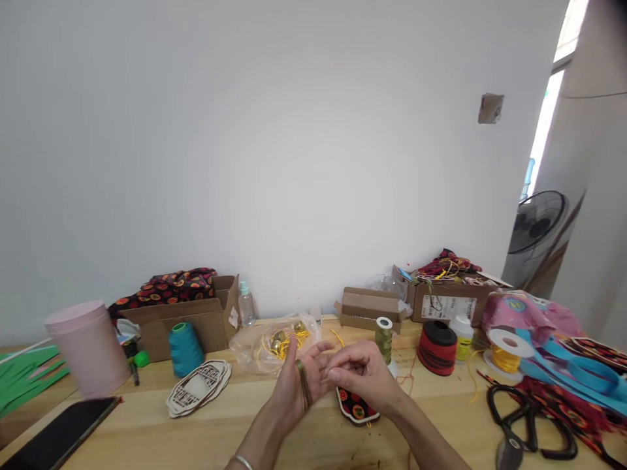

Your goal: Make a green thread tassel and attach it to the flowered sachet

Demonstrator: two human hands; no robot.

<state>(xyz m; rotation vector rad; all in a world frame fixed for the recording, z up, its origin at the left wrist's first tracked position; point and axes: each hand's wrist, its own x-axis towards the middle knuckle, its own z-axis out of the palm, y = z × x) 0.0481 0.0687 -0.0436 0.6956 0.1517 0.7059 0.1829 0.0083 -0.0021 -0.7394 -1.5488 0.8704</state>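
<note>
Several turns of olive thread (304, 384) are looped around the palm of my left hand (294, 385), which is turned up with its fingers stretched out. Close against those fingers, my right hand (365, 375) is closed in a pinch, seemingly on a strand of the same thread; the strand is too fine to see clearly. A spool of olive thread (385, 341) stands just behind my right hand. Partly covered by that hand, a black patterned fabric piece (357, 408) with a pale edge lies on the wooden table (196, 444).
Left are a phone (63, 434), a pink canister (88, 349), a blue thread cone (185, 349) and wooden cutouts (198, 388). Bells with yellow cord (281, 343) lie in a plastic bag behind my hands. Rightward are a red-and-black thread cone (437, 349), yellow spool (507, 356) and black scissors (526, 424).
</note>
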